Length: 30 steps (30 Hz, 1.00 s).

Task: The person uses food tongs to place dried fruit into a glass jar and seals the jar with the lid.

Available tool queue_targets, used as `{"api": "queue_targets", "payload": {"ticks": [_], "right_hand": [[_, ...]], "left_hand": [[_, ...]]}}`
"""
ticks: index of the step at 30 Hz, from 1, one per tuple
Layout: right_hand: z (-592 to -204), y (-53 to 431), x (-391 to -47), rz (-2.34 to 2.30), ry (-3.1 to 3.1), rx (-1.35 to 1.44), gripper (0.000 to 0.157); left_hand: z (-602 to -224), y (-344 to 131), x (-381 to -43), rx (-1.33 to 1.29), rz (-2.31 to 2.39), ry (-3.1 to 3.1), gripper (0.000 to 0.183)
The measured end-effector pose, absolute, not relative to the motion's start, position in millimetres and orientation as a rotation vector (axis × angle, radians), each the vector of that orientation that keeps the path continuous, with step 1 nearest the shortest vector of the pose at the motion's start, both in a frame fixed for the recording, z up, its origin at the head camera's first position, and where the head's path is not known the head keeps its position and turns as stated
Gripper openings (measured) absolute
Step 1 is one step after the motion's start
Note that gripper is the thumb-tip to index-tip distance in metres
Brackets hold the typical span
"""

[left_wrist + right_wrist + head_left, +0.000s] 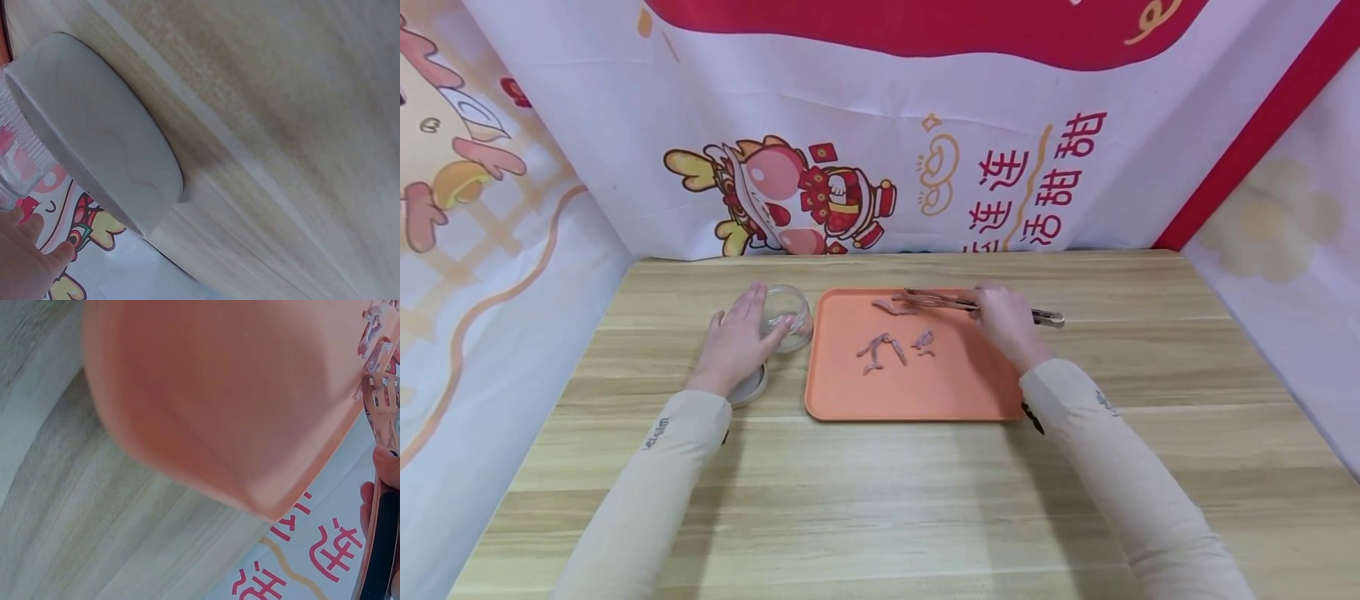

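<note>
My left hand holds a clear round container beside the tray's left edge, thumb across its near side and fingers along its left. Something pale pink shows inside this container. In my right hand are metal tongs, gripped by their dark handle and reaching left over the far part of the orange tray. Their slotted tip shows in the right wrist view, close to pinkish meat strips. Whether the tongs hold a strip cannot be made out. More meat strips lie mid-tray.
A shallow grey-white round piece, partly under my left hand, rests on the wooden table; its pale side wall fills much of the left wrist view. Behind the table hangs a printed cloth with red lettering.
</note>
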State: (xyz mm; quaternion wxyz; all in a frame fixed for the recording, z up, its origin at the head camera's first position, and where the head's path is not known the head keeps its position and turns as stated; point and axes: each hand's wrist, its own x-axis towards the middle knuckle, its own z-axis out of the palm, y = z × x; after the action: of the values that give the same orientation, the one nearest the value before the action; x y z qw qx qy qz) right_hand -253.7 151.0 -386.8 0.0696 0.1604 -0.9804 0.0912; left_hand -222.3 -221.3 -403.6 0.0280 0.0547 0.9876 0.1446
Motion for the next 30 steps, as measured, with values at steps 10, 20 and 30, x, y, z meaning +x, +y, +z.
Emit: {"api": "queue_targets", "payload": {"ticks": [10, 20, 30], "right_hand": [[-390.6, 149.9, -251.0, 0.269, -2.84, 0.518, 0.023], [-393.0, 148.0, -248.9, 0.255, -2.828, 0.521, 0.027], [-391.7, 149.2, -246.0, 0.282, -2.77, 0.523, 0.026]], "left_hand": [[-404.1, -222.2, -222.8, 0.171, 0.444, 3.055, 0.09], [-406.0, -223.1, -223.3, 0.165, 0.431, 3.044, 0.091], [-404.8, -223.1, -223.4, 0.166, 0.438, 3.045, 0.091]]}}
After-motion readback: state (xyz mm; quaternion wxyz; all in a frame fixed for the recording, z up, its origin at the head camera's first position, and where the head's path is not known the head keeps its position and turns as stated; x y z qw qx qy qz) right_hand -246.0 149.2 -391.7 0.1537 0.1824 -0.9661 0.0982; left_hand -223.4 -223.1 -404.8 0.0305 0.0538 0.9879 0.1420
